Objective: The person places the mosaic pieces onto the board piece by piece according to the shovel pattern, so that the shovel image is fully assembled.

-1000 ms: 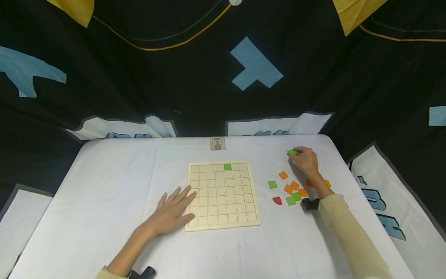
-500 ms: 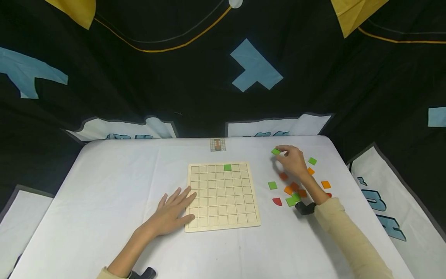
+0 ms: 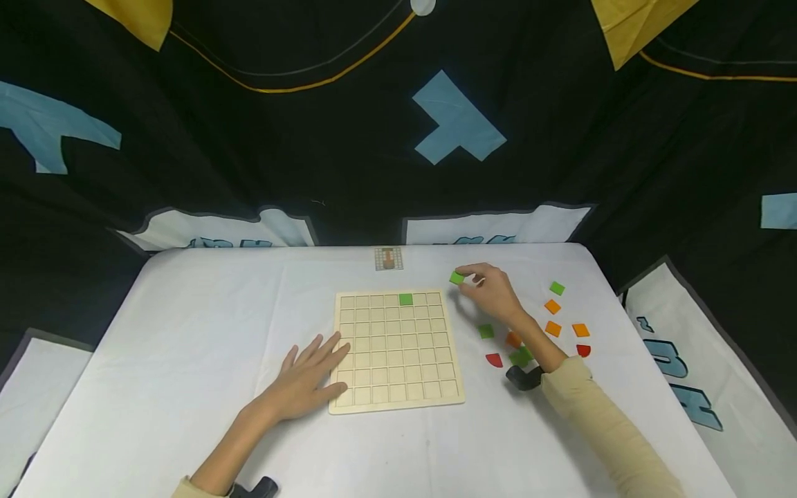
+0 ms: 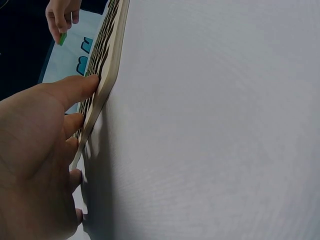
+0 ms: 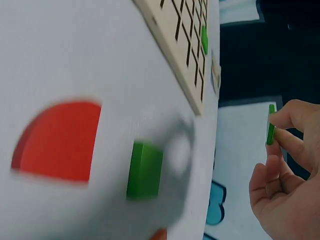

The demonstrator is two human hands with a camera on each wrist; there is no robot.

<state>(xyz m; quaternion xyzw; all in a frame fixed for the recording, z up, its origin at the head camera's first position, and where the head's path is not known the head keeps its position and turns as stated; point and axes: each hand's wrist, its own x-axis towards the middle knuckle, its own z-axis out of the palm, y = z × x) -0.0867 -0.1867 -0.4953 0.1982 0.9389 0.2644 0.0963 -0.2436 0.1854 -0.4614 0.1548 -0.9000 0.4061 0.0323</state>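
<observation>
"Left hand (image 3: 311, 379), why there?"

"Fingers spread at the nine o'clock edge of the wooden board (image 3: 398, 360), probably steadying it."

"And the right hand (image 3: 492, 290)?"

"Pinching a green tile (image 3: 456, 277) by one side, likely leaving the rest free, raised just off the board's one o'clock corner."

"Beyond that?"

"Loose tiles (image 3: 553, 328) lie towards three o'clock, perhaps for easy reach."

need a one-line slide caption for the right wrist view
Right hand pinching a green tile; a red piece, a second green tile and a gridded board rest on the white cloth.
</observation>
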